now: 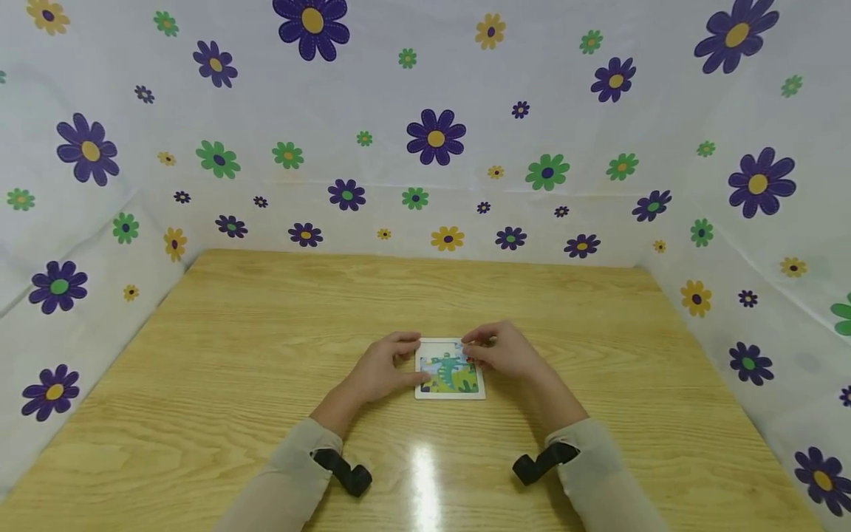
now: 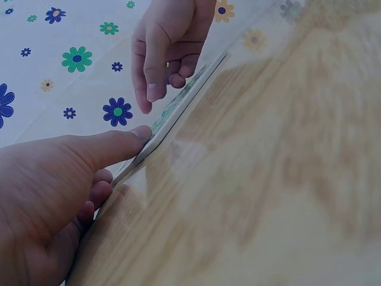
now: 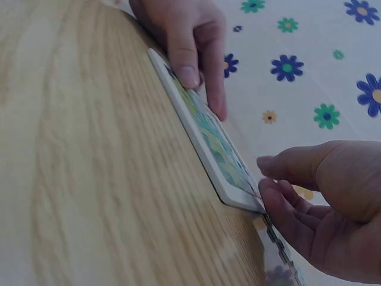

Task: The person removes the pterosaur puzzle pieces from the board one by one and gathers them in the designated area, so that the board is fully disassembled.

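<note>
The squarish puzzle (image 1: 449, 375) lies with its top facing away, left grip (image 1: 384, 371) holding it, right grip (image 1: 507, 352) slightly parted, hold unclear

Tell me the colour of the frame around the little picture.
The frame is white; it shows best in the right wrist view.

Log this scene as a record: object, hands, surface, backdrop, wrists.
object: white-framed board on the table
picture: green dinosaur; pale strip toward far edge
left hand: thumb on board's left side, fingers at far left corner
right hand: fingertips by far right corner; grip unclear
surface: wood-grain
backdrop: flowered white sheet
wrists: black device on each
</note>
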`<action>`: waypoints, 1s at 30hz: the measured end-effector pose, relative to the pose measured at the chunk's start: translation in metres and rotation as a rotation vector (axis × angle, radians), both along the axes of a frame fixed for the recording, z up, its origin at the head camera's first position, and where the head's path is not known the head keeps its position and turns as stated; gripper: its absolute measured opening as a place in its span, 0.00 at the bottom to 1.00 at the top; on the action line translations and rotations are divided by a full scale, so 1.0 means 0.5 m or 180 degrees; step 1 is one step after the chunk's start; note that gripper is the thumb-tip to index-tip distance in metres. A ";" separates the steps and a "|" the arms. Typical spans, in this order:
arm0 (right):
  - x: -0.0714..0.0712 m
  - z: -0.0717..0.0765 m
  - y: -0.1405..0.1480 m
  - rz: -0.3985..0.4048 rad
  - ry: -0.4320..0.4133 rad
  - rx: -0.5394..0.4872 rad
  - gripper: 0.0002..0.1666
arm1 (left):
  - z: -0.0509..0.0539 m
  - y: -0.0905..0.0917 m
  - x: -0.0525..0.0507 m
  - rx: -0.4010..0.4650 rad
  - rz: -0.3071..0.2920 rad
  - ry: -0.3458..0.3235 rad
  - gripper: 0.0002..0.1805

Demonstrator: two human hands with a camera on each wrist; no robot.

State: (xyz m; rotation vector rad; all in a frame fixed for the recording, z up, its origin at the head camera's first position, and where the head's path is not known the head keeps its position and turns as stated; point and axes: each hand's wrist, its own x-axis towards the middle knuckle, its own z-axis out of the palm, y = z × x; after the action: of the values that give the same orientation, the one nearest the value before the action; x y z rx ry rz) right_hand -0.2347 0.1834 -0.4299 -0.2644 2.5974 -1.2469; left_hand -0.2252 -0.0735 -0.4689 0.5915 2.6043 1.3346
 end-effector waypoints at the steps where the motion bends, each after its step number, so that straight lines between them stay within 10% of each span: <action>1: 0.003 0.001 -0.006 0.0036 0.0060 0.0118 0.11 | 0.000 0.000 0.000 -0.0004 -0.0004 0.0005 0.38; 16: 0.015 -0.003 -0.034 0.0388 0.0710 0.0806 0.06 | 0.000 0.000 0.000 -0.0046 -0.0005 0.0024 0.37; 30: 0.011 0.012 -0.017 0.0071 0.0475 0.0604 0.12 | 0.004 0.001 0.003 0.0003 0.0012 0.0038 0.37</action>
State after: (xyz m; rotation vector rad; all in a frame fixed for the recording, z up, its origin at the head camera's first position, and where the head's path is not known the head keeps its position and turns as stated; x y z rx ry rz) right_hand -0.2289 0.1749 -0.4240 -0.3613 2.8073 -0.9991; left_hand -0.2238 -0.0732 -0.4670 0.5967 2.6155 1.3377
